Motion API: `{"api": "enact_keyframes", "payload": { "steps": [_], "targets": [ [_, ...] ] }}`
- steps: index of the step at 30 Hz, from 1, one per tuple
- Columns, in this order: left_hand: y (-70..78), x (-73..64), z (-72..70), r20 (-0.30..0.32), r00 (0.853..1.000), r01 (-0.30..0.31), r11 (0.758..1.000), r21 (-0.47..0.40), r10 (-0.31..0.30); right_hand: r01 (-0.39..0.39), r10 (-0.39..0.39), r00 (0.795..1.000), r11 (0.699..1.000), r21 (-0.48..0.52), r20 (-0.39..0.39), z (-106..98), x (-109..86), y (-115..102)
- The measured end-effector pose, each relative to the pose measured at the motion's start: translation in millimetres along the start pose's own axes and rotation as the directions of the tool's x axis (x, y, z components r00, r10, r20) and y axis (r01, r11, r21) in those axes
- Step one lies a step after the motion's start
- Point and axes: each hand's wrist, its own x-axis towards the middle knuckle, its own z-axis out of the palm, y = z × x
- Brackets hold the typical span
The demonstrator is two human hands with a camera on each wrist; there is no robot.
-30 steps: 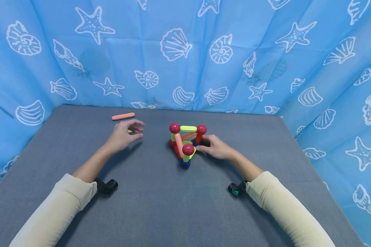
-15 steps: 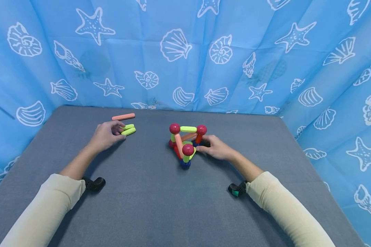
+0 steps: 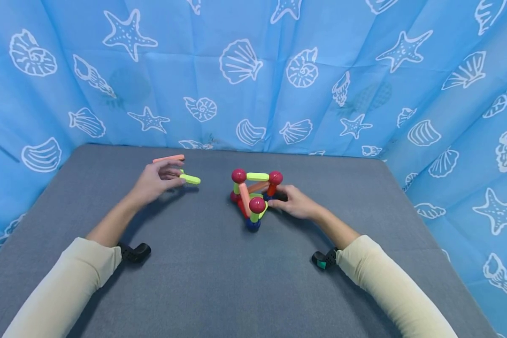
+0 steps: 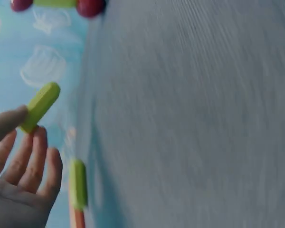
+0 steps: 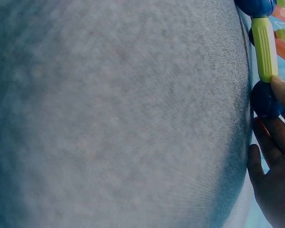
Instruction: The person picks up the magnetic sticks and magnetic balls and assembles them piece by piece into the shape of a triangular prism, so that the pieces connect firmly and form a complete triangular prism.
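Observation:
My left hand (image 3: 154,182) pinches a yellow-green magnetic building stick (image 3: 191,179) between thumb and fingertips, lifted off the table. In the left wrist view the held stick (image 4: 42,104) tilts up past the thumb, while the other fingers spread below it. A triangular frame of magnetic sticks and balls (image 3: 245,199) stands mid-table, with red balls on top and blue balls among the lower ones. At its right lower corner my right hand (image 3: 296,202) grips a blue ball (image 5: 266,99), thumb on one side and fingers on the other.
A second yellow-green stick (image 4: 78,184) lies near my left hand, mostly hidden by it in the head view. Beyond it rests a salmon stick (image 3: 169,158). A blue shell-patterned curtain (image 3: 245,103) borders the back and right of the grey table (image 3: 236,281).
My left hand drew back left to the two yellow-green sticks, picked one up, and has come a little right with it. My right hand and the frame stay still.

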Motion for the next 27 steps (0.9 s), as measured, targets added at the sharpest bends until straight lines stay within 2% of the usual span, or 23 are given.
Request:
{"api": "enact_keyframes", "payload": {
  "steps": [2,5,10,13,15,20,27],
  "targets": [
    [8.7,-0.7,6.6,0.034,0.999,0.004,0.990,-0.140,0.001,0.003,-0.003,1.000,1.000,0.002,0.000,0,-0.2,0],
    [24.9,-2.9,20.6,0.082,0.997,0.037,0.952,-0.305,-0.013,0.004,-0.004,1.000,1.000,0.004,0.001,0,-0.4,0],
    [54.4,-7.4,50.2,0.106,0.992,0.110,0.877,-0.469,-0.068,-0.007,0.007,1.000,1.000,-0.004,0.001,0,-0.8,0],
    [67.5,-7.8,66.6,0.108,0.990,0.133,0.853,-0.505,-0.090,-0.010,0.010,1.000,1.000,-0.008,-0.001,-1,-1.7,-1],
    [72.9,-7.0,75.9,0.109,0.989,0.142,0.855,-0.499,-0.101,-0.009,0.009,1.000,1.000,-0.009,-0.003,-1,-2.0,-1],
    [80.7,-5.0,93.2,0.122,0.982,0.182,0.878,-0.444,-0.142,-0.011,0.011,1.000,1.000,-0.020,-0.004,-1,-0.9,0],
    [86.7,-2.4,103.4,0.121,0.976,0.215,0.866,-0.452,-0.179,-0.007,0.007,1.000,1.000,-0.022,-0.003,0,-1.1,-1]
  ]
}}
